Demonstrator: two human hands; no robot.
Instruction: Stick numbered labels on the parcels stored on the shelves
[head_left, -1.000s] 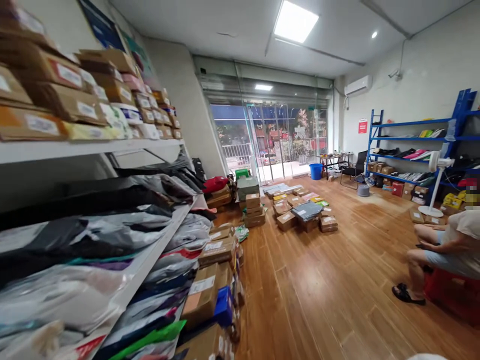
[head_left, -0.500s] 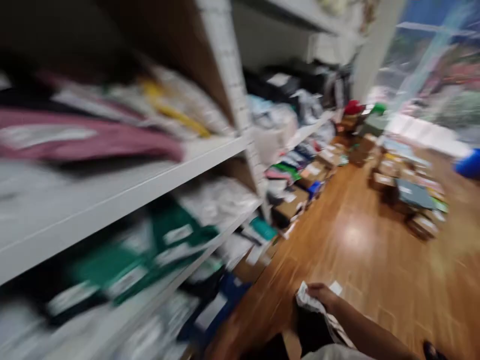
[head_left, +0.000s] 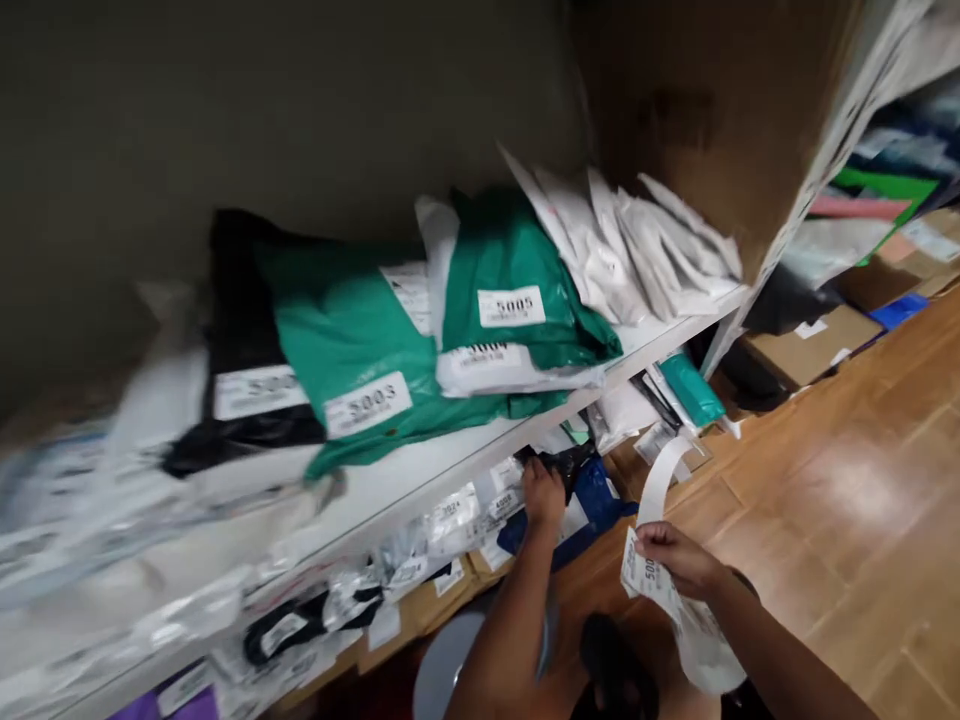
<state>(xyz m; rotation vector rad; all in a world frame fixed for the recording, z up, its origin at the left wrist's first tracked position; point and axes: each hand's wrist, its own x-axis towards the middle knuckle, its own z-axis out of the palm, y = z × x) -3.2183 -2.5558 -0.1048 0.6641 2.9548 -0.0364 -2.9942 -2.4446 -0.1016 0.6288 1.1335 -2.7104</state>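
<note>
My left hand (head_left: 544, 492) reaches onto the lower shelf, its fingers closed at the edge of a black plastic mailing bag (head_left: 571, 462); the fingertips are partly hidden. A blue mailing bag (head_left: 600, 503) lies just right of it, with clear-wrapped parcels (head_left: 454, 515) on its left. My right hand (head_left: 681, 557) pinches a long white strip of printed labels (head_left: 660, 485) over the floor. One end curls up above the hand and the rest hangs below. Higher up are a green bag labelled 5003 (head_left: 352, 350) and a green bag labelled 5005 (head_left: 517, 265).
The white upper shelf edge (head_left: 442, 490) runs diagonally above my left arm. White packets (head_left: 660, 245) lean at the shelf's right end. Beyond the perforated upright (head_left: 817, 190) are cardboard boxes (head_left: 799, 350). A grey round object (head_left: 446, 655) is low beside my left arm. The floor (head_left: 847, 520) is wooden.
The view has swung toward the shelves and come closer. My left hand now shows at the lower shelf's black bag. The label strip in my right hand is now clearly visible.
</note>
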